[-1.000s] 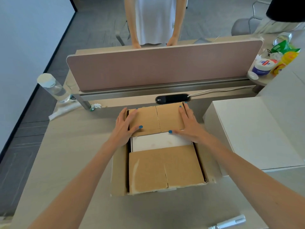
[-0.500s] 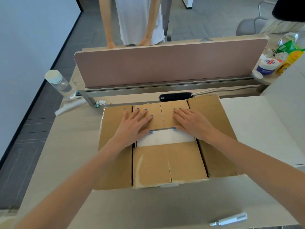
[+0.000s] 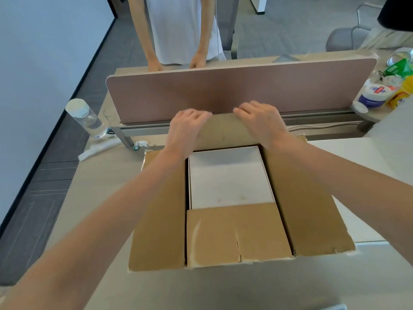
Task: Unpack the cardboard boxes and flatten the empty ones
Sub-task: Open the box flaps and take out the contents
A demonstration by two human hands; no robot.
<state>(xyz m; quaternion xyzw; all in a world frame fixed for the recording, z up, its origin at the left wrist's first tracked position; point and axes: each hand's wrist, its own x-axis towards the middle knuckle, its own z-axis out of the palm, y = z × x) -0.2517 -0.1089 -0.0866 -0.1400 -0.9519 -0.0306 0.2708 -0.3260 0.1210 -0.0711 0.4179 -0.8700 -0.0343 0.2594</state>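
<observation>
Box (image 3: 240, 233) sits open on the desk (image 3: 89, 193) at centre frame, its side flaps (image 3: 161, 209) spread flat and a white panel (image 3: 230, 177) lying inside. My left hand (image 3: 186, 128) and right hand (image 3: 260, 121) both grip the far flap (image 3: 225, 133) at upper centre, fingers curled together over its top edge.

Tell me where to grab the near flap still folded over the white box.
Take the near flap by its free far edge, which lies across the white box. Best come from above and hook under it; its fold runs along the near side.
</observation>
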